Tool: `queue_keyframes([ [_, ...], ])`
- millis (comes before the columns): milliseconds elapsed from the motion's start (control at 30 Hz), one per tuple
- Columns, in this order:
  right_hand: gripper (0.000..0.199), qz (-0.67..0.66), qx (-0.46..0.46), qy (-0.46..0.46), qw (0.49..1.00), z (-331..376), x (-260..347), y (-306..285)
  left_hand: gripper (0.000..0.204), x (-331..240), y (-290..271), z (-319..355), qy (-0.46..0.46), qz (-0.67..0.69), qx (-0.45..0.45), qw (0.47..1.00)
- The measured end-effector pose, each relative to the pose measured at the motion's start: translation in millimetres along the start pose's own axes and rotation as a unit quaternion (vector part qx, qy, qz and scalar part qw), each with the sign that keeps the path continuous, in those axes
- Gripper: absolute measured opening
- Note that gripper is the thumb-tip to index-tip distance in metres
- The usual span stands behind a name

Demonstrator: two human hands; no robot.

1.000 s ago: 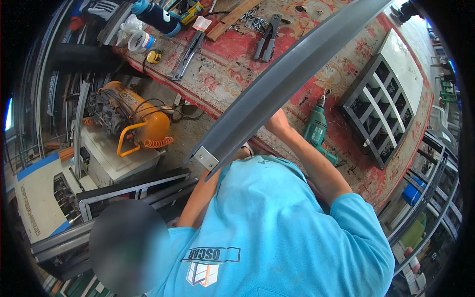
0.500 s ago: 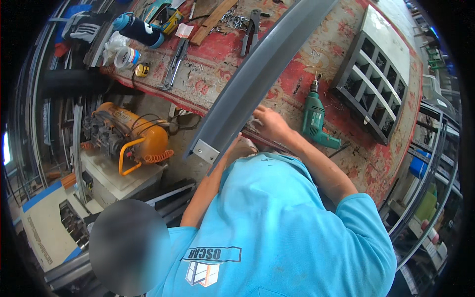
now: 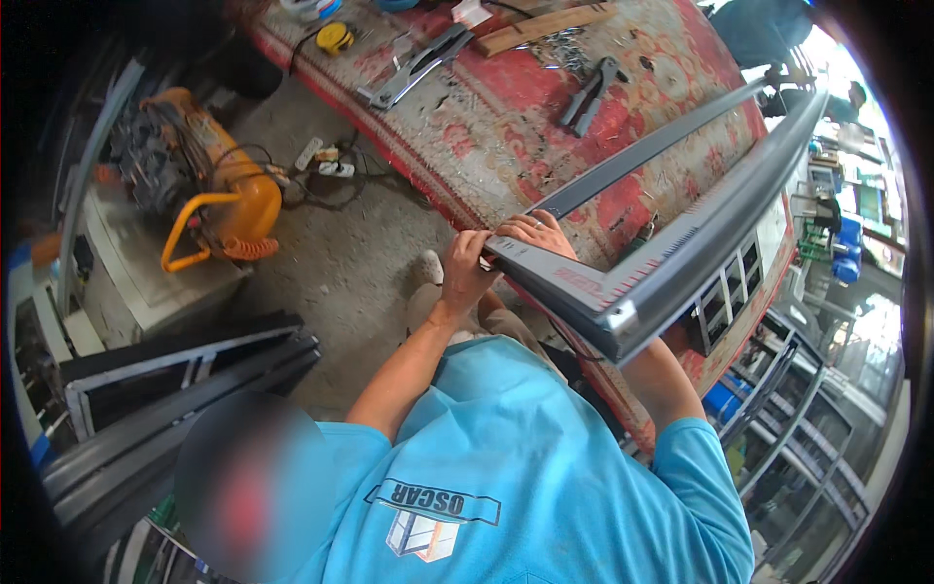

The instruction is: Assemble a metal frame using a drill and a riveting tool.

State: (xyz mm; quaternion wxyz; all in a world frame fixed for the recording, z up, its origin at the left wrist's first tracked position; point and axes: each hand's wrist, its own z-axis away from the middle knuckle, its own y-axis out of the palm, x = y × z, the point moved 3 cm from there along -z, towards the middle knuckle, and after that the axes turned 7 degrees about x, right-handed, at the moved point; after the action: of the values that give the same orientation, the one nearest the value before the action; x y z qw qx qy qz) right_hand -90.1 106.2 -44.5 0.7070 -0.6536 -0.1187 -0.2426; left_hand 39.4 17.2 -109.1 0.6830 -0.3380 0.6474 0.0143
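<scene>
A dark grey metal frame (image 3: 700, 234) of long profiles juts out over the table to the right. Its short near side runs down to a corner with a shiny metal piece (image 3: 620, 316); red print and marks show on the grey inner strip. At the short side's other end, my left hand (image 3: 467, 268) has its fingers curled around the profile. My right hand (image 3: 535, 234), wearing a ring, grips the same end from above, close beside the left. The frame hides part of my right forearm. A second long profile (image 3: 652, 151) extends away from beside my right hand.
The carpet-covered table (image 3: 467, 185) holds locking pliers (image 3: 423, 68), a riveter-like hand tool (image 3: 593, 95), a wooden strip (image 3: 545, 29) and a yellow tape measure (image 3: 335, 38). A dark compartment box (image 3: 730, 292) lies partly behind the frame. An orange compressor (image 3: 229, 185) stands left.
The profile has swung round from lying diagonally across the view to the right, and more of the frame now shows. Both hands have come together at its near end. The view has shifted.
</scene>
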Motion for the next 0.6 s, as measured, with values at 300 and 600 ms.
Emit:
queue_keyframes([
  [300, 0.048, 0.027, 0.081, -0.061, 0.994, -9, -19, 0, 0.064, 2, 0, 2, -0.013, -0.026, -0.006, 1.0],
  [600, 0.051, 0.016, 0.15, -0.08, 0.985, -7, -34, 5, 0.063, 7, 5, 9, -0.037, -0.024, -0.006, 0.999],
])
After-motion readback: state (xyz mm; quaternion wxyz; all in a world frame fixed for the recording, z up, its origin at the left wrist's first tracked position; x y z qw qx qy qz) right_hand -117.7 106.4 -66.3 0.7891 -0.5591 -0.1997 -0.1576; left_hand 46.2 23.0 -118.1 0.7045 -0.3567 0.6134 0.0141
